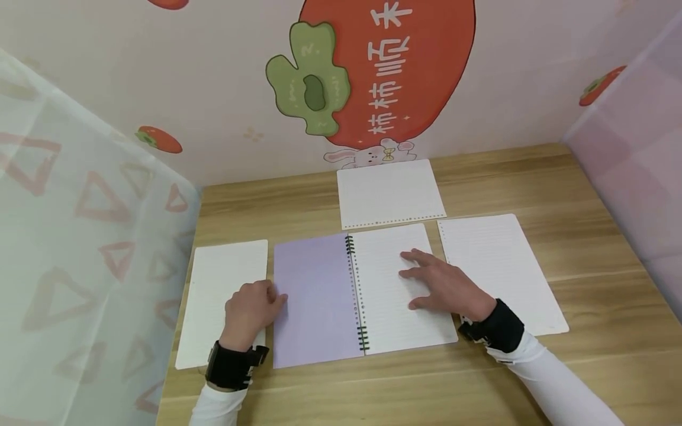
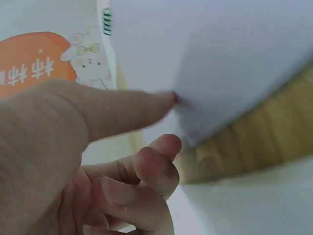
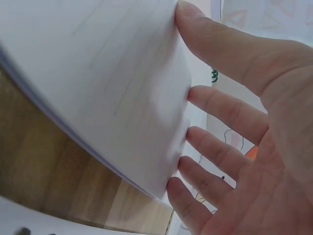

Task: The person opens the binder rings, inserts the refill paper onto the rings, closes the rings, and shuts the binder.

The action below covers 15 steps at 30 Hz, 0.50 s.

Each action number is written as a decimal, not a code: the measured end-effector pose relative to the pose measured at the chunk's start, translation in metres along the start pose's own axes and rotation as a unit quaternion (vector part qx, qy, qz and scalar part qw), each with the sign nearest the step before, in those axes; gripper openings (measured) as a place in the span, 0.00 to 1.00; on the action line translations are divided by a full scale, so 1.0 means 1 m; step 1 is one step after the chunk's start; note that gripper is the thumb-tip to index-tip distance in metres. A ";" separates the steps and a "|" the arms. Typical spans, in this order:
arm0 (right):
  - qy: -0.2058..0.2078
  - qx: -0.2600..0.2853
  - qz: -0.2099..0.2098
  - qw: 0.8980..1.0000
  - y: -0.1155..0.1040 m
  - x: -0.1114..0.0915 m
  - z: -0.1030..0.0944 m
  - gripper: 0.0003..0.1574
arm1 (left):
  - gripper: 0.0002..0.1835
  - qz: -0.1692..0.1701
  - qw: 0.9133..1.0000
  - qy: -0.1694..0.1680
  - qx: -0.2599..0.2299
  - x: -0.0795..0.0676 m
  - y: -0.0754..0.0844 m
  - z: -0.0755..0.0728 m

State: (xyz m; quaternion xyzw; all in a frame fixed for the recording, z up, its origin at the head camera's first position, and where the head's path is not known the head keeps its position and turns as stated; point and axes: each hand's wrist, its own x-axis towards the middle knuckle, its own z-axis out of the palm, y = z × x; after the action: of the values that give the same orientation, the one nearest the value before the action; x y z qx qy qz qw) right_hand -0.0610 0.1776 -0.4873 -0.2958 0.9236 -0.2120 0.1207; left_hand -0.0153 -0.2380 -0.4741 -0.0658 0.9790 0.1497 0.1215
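Observation:
A spiral notebook lies spread on the wooden table, a lilac cover [image 1: 314, 296] on its left and a lined white page [image 1: 383, 290] on its right. Green coils [image 1: 363, 338] join them at the top and bottom of the spine. My left hand [image 1: 249, 313] is at the cover's left edge; its straight thumb [image 2: 129, 110] touches the lilac surface, while the other fingers curl loosely beside the edge. With fingers spread, my right hand [image 1: 450, 287] rests its fingertips [image 3: 198, 93] on the lined page. Neither hand grips anything.
Loose white sheets lie around the notebook: one sheet [image 1: 221, 272] partly under the left hand, a punched sheet [image 1: 391, 192] behind, and a lined sheet [image 1: 511, 266] partly under the right forearm. A printed backdrop [image 1: 229, 77] rises behind the table.

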 end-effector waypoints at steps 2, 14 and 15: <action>0.007 -0.001 -0.008 1.000 0.000 0.000 0.000 0.43 | 0.15 0.026 1.000 0.005 -0.017 0.004 0.002 0.000; 0.040 0.051 -0.033 0.997 0.005 0.045 -0.013 0.26 | 0.08 0.182 0.976 0.028 -0.112 0.057 0.049 0.000; 0.041 0.059 -0.033 0.997 0.004 0.054 -0.015 0.24 | 0.08 0.194 0.973 0.029 -0.121 0.063 0.056 0.000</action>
State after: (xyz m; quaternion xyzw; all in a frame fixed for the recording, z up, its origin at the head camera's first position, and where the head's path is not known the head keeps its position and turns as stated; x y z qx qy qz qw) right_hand -0.1108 0.1530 -0.4811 -0.3097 0.9033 -0.2819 0.0930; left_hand -0.0851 -0.1911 -0.4750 0.1067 0.9510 0.2855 0.0523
